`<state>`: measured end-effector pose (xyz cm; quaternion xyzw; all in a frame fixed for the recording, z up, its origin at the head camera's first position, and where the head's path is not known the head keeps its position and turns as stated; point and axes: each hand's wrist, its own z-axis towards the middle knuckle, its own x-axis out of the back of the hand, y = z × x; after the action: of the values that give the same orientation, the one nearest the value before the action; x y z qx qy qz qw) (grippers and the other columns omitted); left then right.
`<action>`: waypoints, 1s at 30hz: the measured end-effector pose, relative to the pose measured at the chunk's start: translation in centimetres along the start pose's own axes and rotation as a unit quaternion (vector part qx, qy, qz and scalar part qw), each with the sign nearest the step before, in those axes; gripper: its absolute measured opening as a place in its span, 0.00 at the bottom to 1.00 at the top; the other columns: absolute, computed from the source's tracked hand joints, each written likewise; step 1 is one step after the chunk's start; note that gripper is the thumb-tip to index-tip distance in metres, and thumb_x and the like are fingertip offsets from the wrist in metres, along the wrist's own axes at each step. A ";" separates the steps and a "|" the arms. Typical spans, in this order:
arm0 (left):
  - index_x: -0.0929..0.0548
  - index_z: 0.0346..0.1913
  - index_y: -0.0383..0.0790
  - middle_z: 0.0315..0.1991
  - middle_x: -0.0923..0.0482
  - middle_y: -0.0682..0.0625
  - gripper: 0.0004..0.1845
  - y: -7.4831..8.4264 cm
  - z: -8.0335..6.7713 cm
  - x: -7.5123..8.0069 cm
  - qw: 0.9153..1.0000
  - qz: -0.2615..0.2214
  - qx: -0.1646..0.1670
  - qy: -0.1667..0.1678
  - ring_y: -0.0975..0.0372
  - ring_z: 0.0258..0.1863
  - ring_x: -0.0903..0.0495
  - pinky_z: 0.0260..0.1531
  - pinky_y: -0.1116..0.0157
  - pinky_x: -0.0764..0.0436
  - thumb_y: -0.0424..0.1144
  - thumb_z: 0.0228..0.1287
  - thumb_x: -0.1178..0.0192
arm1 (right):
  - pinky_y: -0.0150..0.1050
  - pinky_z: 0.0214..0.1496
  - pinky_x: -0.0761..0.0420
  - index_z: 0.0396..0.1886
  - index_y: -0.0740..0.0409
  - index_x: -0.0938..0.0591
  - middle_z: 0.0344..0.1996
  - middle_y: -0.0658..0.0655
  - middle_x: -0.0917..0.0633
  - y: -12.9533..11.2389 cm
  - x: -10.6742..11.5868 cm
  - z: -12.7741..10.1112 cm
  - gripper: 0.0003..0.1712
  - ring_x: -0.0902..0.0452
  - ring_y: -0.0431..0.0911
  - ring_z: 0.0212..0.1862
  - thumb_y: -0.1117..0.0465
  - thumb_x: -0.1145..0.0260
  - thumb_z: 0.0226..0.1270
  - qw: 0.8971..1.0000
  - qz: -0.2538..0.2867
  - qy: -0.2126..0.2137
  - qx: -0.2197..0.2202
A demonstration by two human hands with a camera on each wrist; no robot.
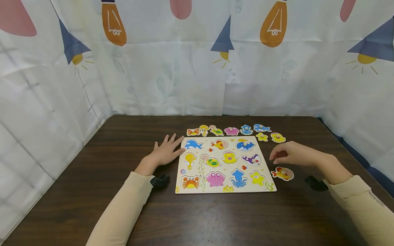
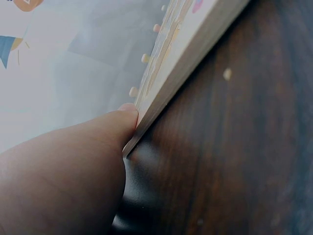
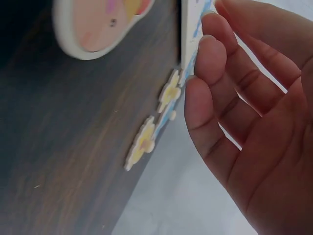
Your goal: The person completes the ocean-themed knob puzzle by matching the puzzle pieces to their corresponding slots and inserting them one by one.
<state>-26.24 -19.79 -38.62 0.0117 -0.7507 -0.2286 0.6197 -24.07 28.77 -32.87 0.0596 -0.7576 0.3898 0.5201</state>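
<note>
So the left hand (image 1: 165, 153) lies flat on the dark wooden table (image 1: 123, 205) with its fingers spread, and the fingertips touch the left edge of the puzzle board (image 1: 264, 186). In the left wrist view a finger (image 2: 98, 142) is pushed right up against the board's side (image 2: 190, 58) at a corner. That hand holds nothing.

The right hand (image 1: 290, 154) hovers just off the board's right edge, fingers loosely curled. The right wrist view shows the palm (image 3: 259, 122) empty, fingers relaxed, close beside the board's edge; whether they actually touch it, I honestly can't tell from that angle.

Just below that hand, near the wrist, a loose fish piece (image 1: 283, 173) with a red and yellow body lies on the table beside the board's lower right corner. It shows up big and blurry in the right wrist view too (image 3: 98, 24).

On the board itself a blue round piece (image 1: 245, 145) sits in the top right slot, and the other slots show printed sea animals.

Past the far edge of the board there's a row of loose pieces: a crab (image 1: 193, 132), a turtle (image 1: 217, 130), a pink shell (image 1: 231, 131), a blue octopus (image 1: 246, 130), a blue dolphin (image 1: 262, 128), then a yellow starfish (image 1: 262, 137) and a yellow fish (image 1: 278, 137) a bit nearer on the right.

Both arms have cream sleeves (image 1: 123, 208), and white curtains (image 1: 184, 68) with lamp prints hang around the table.
</note>
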 end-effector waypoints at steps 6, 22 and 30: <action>0.52 0.84 0.49 0.83 0.63 0.37 0.40 0.1 0.0 0.1 1.000 0.000 0.002 -0.001 0.39 0.80 0.67 0.67 0.26 0.66 0.61 0.80 0.55 | 0.34 0.39 0.19 0.44 0.55 0.14 0.35 0.43 0.16 0.2 -0.9 -0.8 0.06 0.24 0.38 0.34 0.62 0.28 0.69 0.999 0.023 -0.032 -0.017; 0.52 0.84 0.49 0.83 0.62 0.38 0.39 0.0 0.0 0.0 1.000 0.002 0.002 0.002 0.38 0.80 0.67 0.67 0.26 0.65 0.60 0.80 0.55 | 0.34 0.32 0.22 0.41 0.52 0.14 0.29 0.44 0.20 0.9 -1.5 -1.7 0.09 0.26 0.38 0.31 0.61 0.24 0.63 0.999 0.029 -0.021 -0.024; 0.52 0.84 0.50 0.83 0.63 0.38 0.39 -0.1 0.0 -0.1 1.000 0.000 0.001 0.000 0.39 0.80 0.67 0.67 0.27 0.66 0.61 0.80 0.55 | 0.34 0.31 0.24 0.40 0.51 0.16 0.27 0.46 0.22 1.0 -1.7 -2.3 0.09 0.28 0.39 0.31 0.62 0.24 0.63 0.998 0.044 -0.028 -0.042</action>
<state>-26.23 -19.81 -38.70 0.0125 -0.7507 -0.2281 0.6199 -22.08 30.41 -34.44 0.0153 -0.7896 0.3785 0.4828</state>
